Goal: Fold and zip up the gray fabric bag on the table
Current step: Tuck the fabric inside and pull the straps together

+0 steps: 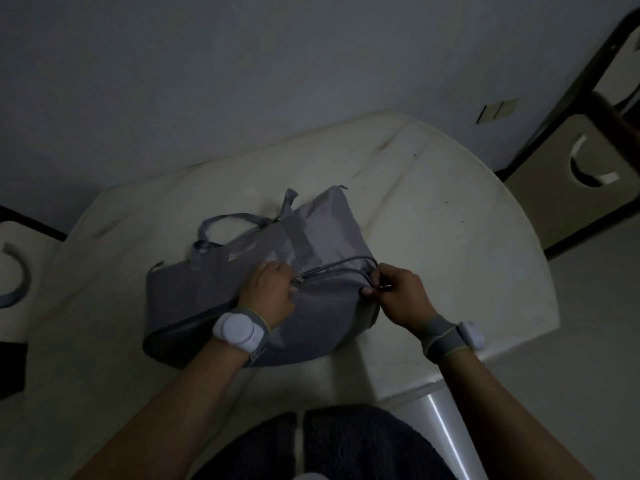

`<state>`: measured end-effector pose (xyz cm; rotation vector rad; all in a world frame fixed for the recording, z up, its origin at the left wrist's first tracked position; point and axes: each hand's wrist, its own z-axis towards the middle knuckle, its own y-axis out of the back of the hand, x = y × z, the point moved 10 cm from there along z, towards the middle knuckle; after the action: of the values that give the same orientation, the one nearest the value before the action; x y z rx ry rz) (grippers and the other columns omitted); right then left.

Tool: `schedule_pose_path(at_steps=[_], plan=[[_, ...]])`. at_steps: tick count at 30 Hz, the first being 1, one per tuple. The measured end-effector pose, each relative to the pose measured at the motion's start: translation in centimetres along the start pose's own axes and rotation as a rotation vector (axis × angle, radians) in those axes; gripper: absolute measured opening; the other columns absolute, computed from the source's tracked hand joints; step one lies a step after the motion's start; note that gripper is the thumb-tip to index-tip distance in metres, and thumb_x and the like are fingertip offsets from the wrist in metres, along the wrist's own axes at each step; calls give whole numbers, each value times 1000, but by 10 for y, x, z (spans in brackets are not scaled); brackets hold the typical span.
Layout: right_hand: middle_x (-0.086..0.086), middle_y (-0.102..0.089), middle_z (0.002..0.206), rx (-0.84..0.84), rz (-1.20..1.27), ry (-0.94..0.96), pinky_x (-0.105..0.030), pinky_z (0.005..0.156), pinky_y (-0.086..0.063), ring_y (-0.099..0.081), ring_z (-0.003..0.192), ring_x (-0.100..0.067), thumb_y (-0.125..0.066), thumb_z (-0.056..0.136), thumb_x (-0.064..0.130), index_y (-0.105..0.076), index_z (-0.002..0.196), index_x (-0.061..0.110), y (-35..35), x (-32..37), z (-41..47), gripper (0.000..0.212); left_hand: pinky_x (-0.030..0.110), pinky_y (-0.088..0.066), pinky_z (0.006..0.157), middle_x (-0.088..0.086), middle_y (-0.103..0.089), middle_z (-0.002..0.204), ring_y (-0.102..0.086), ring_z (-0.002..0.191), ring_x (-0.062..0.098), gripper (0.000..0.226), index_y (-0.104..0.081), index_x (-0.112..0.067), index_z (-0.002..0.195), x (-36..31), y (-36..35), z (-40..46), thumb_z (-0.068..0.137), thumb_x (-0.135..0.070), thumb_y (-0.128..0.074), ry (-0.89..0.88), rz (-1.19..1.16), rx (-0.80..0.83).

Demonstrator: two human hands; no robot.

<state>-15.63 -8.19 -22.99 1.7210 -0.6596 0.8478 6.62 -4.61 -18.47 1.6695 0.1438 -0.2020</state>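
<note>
The gray fabric bag lies partly folded in the middle of the cream table, its carry handles toward the far left. My left hand presses down on the bag's middle, fingers closed on the fabric by the zip line. My right hand pinches the bag's right end, where a small metal zip pull shows between the fingers. A thin gray strap runs across the bag between both hands.
A chair stands at the table's far right corner and another chair at the left edge. A wall lies beyond the table. My dark-clothed lap is at the near edge, beside a metal table leg.
</note>
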Motion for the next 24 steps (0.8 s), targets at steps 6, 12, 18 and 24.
schedule_pose_path(at_steps=[6, 12, 18, 24], plan=[[-1, -59, 64, -2, -188, 206, -24, 58, -40, -53, 62, -23, -73, 79, 23, -50, 74, 13, 17, 45, -5, 26, 35, -43, 66, 21, -64, 83, -59, 81, 37, 9, -61, -5, 78, 22, 41, -3, 78, -13, -64, 112, -102, -68], [-16, -60, 106, 128, -672, 130, -38, 76, -47, -58, 97, -37, -60, 82, 26, -53, 103, 8, -16, 75, 9, 29, 34, -42, 67, 21, -64, 87, -59, 83, 38, 9, -61, -5, 78, 10, 30, -5, 76, -14, -63, 106, -80, 21], [-8, -57, 96, 76, -518, 418, -37, 68, -42, -51, 85, -33, -59, 86, 30, -66, 102, 18, -71, 127, -2, 21, 34, -45, 71, 20, -66, 90, -60, 87, 37, 7, -61, -7, 80, 8, 19, -6, 75, -11, -60, 122, -120, 40], [-13, -58, 83, 113, -505, 372, -36, 64, -34, -50, 79, -31, -48, 81, 34, -60, 78, 9, -88, 135, 1, 28, 30, -34, 62, 20, -63, 89, -58, 85, 38, 12, -56, -7, 77, 10, 13, -6, 67, -6, -62, 130, -97, 76]])
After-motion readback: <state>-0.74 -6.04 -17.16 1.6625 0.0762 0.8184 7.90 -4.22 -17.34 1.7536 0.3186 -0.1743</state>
